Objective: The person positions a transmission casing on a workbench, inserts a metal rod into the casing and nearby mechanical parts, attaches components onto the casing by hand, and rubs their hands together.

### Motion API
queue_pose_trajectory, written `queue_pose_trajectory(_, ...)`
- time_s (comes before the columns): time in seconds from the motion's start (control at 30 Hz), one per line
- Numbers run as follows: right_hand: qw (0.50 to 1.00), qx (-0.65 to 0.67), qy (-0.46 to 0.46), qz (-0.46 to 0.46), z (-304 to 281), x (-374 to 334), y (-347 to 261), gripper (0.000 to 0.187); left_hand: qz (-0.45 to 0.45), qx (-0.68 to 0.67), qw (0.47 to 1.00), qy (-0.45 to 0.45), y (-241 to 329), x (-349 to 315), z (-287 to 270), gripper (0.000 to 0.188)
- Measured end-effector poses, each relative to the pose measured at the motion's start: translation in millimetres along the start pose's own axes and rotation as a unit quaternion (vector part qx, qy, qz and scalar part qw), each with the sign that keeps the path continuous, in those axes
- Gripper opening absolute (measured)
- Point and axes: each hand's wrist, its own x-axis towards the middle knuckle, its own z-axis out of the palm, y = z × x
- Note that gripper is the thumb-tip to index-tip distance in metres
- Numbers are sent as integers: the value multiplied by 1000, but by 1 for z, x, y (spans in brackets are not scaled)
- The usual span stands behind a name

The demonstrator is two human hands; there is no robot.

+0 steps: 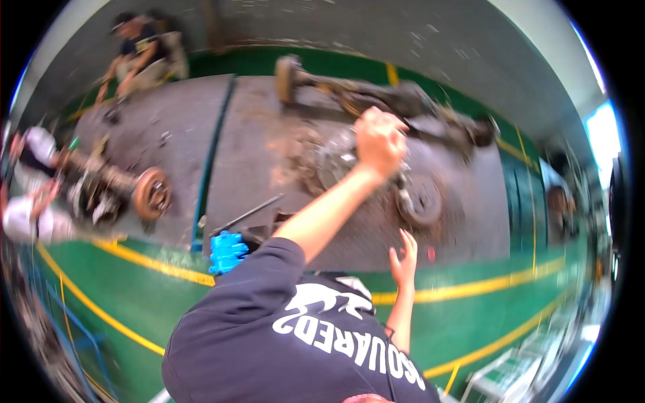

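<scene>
My left hand [381, 142] is raised over the middle of the grey workbench [470, 221], its fingers curled into a fist. Whatever it may grip is hidden and blurred. Below it lies a greasy metal assembly [329, 164], partly covered by my forearm. A round metal drum or disc [424, 200] rests to the right of that assembly. Near the bench's front edge, my right hand [405, 258] hangs open with its fingers apart and nothing in it, close to the drum but apart from it.
A long vehicle axle [403, 101] lies along the back. At front left are a bright blue object [228, 252] and a metal bar [248, 211]. Another axle with a rusty drum [154, 193] lies farther left, near co-workers [40, 201]. Another person [141, 57] crouches at the far left.
</scene>
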Motion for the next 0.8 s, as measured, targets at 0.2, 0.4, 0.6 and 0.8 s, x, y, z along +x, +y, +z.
queue_pose_trajectory(0.2,992,38,90,74,-41,-6,4,63,-30,-8,998,-56,-5,-19,19,13)
queue_pose_trajectory(0.4,983,122,112,77,-31,93,4,67,-25,7,997,-67,-4,-17,30,17)
queue_pose_trajectory(0.6,964,147,-34,219,-1,169,23,68,3,31,998,-50,-11,-9,46,20)
queue_pose_trajectory(0.8,988,-7,17,155,-7,190,14,66,-108,38,992,-55,-24,13,70,26)
